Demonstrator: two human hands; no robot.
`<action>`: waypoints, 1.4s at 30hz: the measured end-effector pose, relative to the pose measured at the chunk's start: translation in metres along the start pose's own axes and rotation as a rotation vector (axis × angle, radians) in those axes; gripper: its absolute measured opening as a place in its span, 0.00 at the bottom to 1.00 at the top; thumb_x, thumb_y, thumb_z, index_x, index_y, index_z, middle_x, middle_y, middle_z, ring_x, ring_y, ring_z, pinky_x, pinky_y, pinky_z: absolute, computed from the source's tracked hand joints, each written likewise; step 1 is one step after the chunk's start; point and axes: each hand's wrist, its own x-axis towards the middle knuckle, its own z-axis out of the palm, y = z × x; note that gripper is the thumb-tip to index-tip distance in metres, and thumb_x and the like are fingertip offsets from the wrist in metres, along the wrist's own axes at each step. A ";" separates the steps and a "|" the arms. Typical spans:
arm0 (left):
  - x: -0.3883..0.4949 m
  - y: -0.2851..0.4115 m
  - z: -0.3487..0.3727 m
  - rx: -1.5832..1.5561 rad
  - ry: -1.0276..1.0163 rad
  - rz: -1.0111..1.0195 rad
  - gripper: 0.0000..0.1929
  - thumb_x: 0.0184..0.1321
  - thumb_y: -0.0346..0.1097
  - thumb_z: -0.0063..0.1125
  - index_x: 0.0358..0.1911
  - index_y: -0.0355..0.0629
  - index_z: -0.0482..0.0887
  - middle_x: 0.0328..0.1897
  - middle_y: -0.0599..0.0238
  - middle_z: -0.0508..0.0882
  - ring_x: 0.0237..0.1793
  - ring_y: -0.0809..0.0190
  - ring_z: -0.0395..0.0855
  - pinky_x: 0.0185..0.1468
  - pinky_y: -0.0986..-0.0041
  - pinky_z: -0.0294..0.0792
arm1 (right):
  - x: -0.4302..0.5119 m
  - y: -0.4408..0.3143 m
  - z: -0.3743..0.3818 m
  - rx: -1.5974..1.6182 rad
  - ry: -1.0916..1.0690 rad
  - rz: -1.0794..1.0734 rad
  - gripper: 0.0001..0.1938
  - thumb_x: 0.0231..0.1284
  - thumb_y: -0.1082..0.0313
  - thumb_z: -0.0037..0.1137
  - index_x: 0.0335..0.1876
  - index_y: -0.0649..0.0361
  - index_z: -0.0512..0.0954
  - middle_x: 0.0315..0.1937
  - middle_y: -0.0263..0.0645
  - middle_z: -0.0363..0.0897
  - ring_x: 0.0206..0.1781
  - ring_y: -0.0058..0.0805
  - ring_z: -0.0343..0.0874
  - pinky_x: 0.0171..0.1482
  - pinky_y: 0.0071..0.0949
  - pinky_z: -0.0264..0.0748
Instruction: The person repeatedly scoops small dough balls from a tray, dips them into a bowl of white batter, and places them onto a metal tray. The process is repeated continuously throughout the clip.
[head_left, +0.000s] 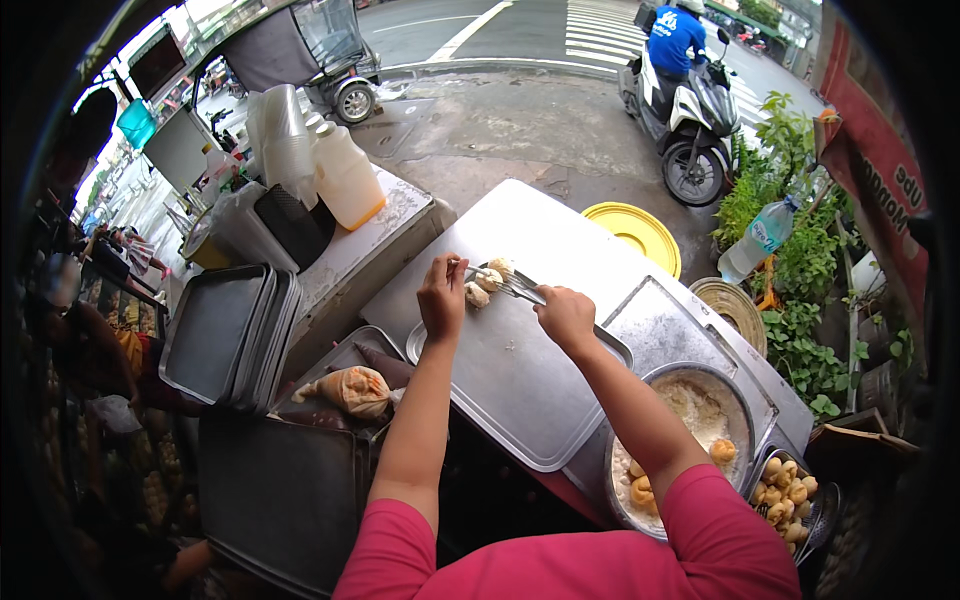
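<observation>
My left hand (442, 296) grips a thin metal utensil whose tip reaches a small cluster of pale, powder-coated dough balls (477, 295). From the other side, my right hand (568, 318) holds a metal fork or tongs (523, 289) with its end against the same cluster; which of the two it is, I cannot tell. The balls rest at the far corner of a flat metal tray (525, 390) on a shiny metal worktop (517, 217). Below my right forearm stands a metal basin (694, 369) of white powder, with orange-yellow balls (722, 451) in it.
Yellowish balls (784, 495) fill a container at the lower right. Trays (217, 330) stand stacked at left, near a filled plastic piping bag (360, 391). A plastic jug (345, 176) stands on the side counter. Beyond are a yellow lid (637, 232) and a rider's scooter (690, 120).
</observation>
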 end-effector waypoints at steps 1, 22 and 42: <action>0.001 0.002 -0.001 -0.011 -0.001 -0.017 0.08 0.67 0.34 0.64 0.42 0.40 0.80 0.34 0.57 0.86 0.35 0.55 0.89 0.37 0.66 0.79 | 0.004 0.000 0.005 -0.033 -0.007 -0.027 0.15 0.58 0.56 0.65 0.50 0.46 0.85 0.37 0.36 0.87 0.39 0.39 0.87 0.40 0.39 0.81; -0.036 0.002 -0.032 -0.034 0.178 -0.137 0.06 0.67 0.31 0.63 0.41 0.39 0.79 0.35 0.57 0.85 0.36 0.55 0.90 0.37 0.68 0.82 | -0.004 -0.015 0.034 0.001 -0.138 -0.046 0.16 0.58 0.54 0.65 0.52 0.44 0.85 0.41 0.37 0.87 0.41 0.41 0.86 0.42 0.40 0.80; -0.027 -0.001 -0.026 0.057 0.128 -0.057 0.06 0.68 0.33 0.63 0.41 0.40 0.79 0.35 0.56 0.86 0.34 0.51 0.88 0.35 0.64 0.79 | 0.030 -0.007 0.036 -0.008 -0.040 -0.107 0.16 0.61 0.57 0.63 0.54 0.41 0.84 0.39 0.34 0.85 0.39 0.40 0.86 0.39 0.41 0.80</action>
